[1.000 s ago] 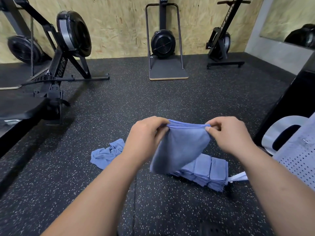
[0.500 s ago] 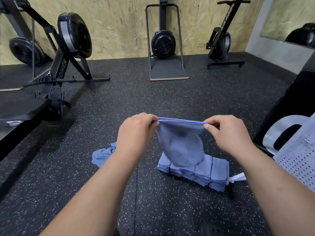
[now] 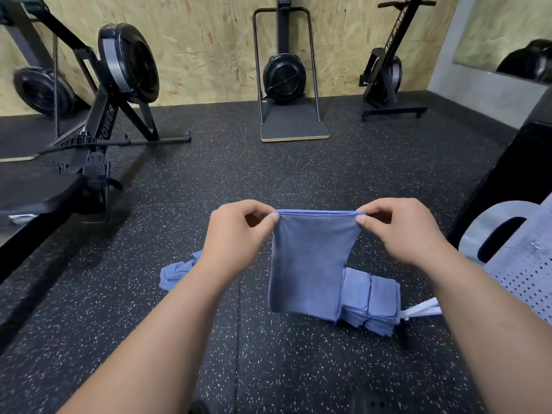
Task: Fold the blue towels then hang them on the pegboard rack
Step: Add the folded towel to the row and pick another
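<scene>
Hanging between hands: blue towel (image 3: pixel 307 264); left hand (image 3: pixel 236 237), right hand (image 3: pixel 400 231) pinching top corners.

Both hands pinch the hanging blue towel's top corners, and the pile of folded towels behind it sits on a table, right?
No: the head view shows the pile of folded towels on the speckled floor, not a table. The left hand and right hand do pinch the blue towel by its top corners.

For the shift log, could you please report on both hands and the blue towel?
Left hand and right hand each pinch a top corner of folded blue cloth towel, held up. Stack of folded blue towels behind it. Nothing obstructing.
</scene>
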Motion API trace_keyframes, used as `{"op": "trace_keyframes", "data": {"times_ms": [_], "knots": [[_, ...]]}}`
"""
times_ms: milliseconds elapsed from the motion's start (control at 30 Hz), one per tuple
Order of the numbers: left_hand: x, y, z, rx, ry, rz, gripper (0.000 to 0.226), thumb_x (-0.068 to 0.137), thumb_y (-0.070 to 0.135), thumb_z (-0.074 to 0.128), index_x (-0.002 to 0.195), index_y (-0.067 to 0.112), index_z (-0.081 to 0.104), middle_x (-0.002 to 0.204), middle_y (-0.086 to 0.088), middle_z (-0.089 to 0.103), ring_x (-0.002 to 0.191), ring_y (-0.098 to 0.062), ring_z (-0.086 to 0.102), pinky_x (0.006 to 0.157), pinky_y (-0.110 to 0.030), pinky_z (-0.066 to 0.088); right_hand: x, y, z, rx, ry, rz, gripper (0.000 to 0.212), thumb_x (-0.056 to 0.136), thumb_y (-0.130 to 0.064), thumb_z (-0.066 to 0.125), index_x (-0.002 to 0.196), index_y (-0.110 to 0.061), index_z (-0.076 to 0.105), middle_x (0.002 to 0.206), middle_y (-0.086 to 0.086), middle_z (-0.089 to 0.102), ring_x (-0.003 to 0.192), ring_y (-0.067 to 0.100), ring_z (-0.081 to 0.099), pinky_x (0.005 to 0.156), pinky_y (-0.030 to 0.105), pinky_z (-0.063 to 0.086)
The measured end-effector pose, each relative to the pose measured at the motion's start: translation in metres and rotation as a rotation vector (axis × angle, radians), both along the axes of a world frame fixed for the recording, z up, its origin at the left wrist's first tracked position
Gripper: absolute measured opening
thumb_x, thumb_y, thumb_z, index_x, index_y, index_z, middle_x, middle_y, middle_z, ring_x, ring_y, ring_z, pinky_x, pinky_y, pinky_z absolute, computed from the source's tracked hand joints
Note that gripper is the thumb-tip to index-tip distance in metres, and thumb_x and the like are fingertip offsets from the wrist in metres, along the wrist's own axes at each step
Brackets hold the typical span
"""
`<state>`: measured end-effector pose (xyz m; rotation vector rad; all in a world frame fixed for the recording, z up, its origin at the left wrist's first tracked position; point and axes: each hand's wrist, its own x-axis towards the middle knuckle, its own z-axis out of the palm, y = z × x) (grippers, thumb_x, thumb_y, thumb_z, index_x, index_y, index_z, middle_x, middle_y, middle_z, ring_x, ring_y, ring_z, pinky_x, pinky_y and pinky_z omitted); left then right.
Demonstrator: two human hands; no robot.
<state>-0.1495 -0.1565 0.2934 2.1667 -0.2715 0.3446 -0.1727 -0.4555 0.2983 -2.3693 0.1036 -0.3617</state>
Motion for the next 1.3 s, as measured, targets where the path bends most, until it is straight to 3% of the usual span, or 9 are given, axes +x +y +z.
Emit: {"op": "trace_keyframes", "data": {"times_ms": [133,267,433,533,633,733,833,967,1300], "knots": [[-0.001,0.005,0.005,-0.222,0.115,-0.078,0.006,0.091,0.022,0.083,0.092,0.027,0.081,0.083,0.004,0.078,0.074,-0.007,0.066,0.073,-0.030,0.054,-0.002,-0.005,0.003,0.169,0.017,0.082,0.005,0.091,-0.026,0.083,0.091,-0.031,0.083,0.087,-0.014,0.079,0.088,0.015,0.074,0.085,0.038,0.058],[-0.002,0.005,0.007,-0.327,0.143,-0.094,0.018,0.090,0.015,0.085,0.102,0.026,0.080,0.091,-0.001,0.080,0.079,-0.008,0.067,0.078,-0.027,0.056,-0.006,-0.006,0.007,0.229,0.012,0.109,0.005,0.092,-0.022,0.083,0.093,-0.027,0.082,0.089,-0.013,0.080,0.091,0.015,0.075,0.081,0.031,0.055],[0.000,0.002,0.002,-0.135,0.032,0.003,0.020,0.092,0.015,0.081,0.095,0.035,0.077,0.082,0.013,0.076,0.073,-0.005,0.068,0.072,-0.024,0.053,-0.009,-0.002,0.011,0.310,0.036,0.150,0.005,0.091,-0.022,0.084,0.096,-0.024,0.081,0.092,-0.011,0.081,0.095,0.011,0.076,0.088,0.029,0.055],[-0.004,-0.002,0.004,-0.003,-0.104,0.094,0.020,0.096,0.015,0.074,0.103,0.034,0.074,0.091,0.018,0.074,0.083,-0.002,0.069,0.082,-0.025,0.054,-0.010,0.004,0.014,0.274,0.015,0.142,0.005,0.092,-0.027,0.083,0.095,-0.026,0.080,0.090,-0.014,0.080,0.092,0.006,0.074,0.084,0.026,0.051],[-0.007,-0.009,0.003,0.213,-0.225,0.209,0.030,0.100,0.013,0.063,0.123,0.032,0.066,0.111,0.008,0.068,0.097,-0.021,0.066,0.090,-0.042,0.051,-0.010,0.018,0.012,0.210,-0.059,0.135,0.007,0.092,-0.024,0.083,0.093,-0.029,0.077,0.084,-0.013,0.078,0.082,0.006,0.071,0.075,0.019,0.049],[-0.010,-0.016,-0.005,0.423,-0.201,0.298,0.044,0.093,0.016,0.062,0.136,0.025,0.059,0.117,-0.004,0.063,0.107,-0.034,0.058,0.090,-0.048,0.046,-0.014,0.038,0.006,0.131,-0.157,0.192,0.013,0.093,-0.018,0.081,0.094,-0.029,0.076,0.083,-0.011,0.075,0.078,0.004,0.068,0.073,0.009,0.047],[-0.015,-0.023,-0.009,0.387,-0.190,0.079,0.046,0.090,0.023,0.062,0.136,0.027,0.059,0.124,0.002,0.059,0.116,-0.026,0.054,0.100,-0.048,0.046,-0.018,0.055,0.003,0.074,-0.191,0.253,0.012,0.094,-0.014,0.078,0.097,-0.026,0.076,0.085,-0.014,0.075,0.082,0.002,0.069,0.075,0.008,0.048],[-0.024,-0.034,-0.005,0.232,-0.136,-0.234,0.043,0.089,0.035,0.056,0.131,0.031,0.064,0.121,0.016,0.065,0.118,-0.013,0.058,0.106,-0.043,0.045,-0.018,0.062,0.000,0.015,-0.204,0.297,0.013,0.092,-0.016,0.079,0.099,-0.027,0.076,0.087,-0.015,0.075,0.083,0.003,0.071,0.081,0.023,0.057],[-0.023,-0.036,-0.014,0.323,-0.185,-0.184,0.020,0.100,0.042,0.053,0.112,0.034,0.068,0.099,0.015,0.059,0.098,-0.014,0.060,0.090,-0.045,0.051,-0.017,0.055,0.000,0.179,-0.135,0.296,0.020,0.087,-0.014,0.086,0.095,-0.029,0.075,0.086,-0.013,0.077,0.081,0.009,0.074,0.081,0.031,0.061]]}}
